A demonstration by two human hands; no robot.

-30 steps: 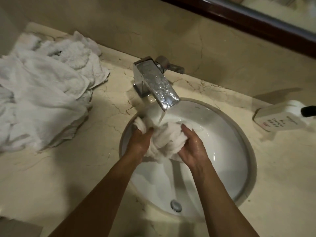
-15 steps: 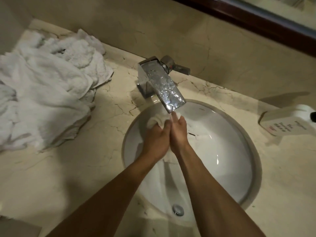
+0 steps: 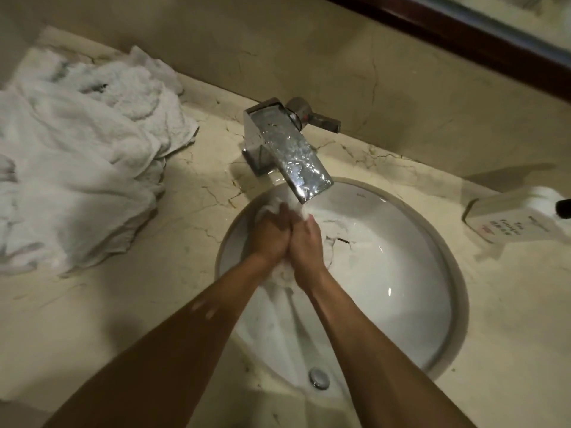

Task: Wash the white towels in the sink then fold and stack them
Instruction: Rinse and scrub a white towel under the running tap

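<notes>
Left hand (image 3: pixel 272 234) and right hand (image 3: pixel 306 245) pressing together over the white sink (image 3: pixel 411 304), both curling round a wet white towel (image 3: pixel 333 223) and squeezing it just below the chrome faucet (image 3: pixel 290 152). Towel bunching out above the fingers and below the wrists, trailing down into the basin toward the drain (image 3: pixel 319 378). Pile of white towels (image 3: pixel 77 156) lying crumpled on the marble counter (image 3: pixel 92 319), well left of the sink. Soap dispenser (image 3: pixel 513 220) lying at right.
</notes>
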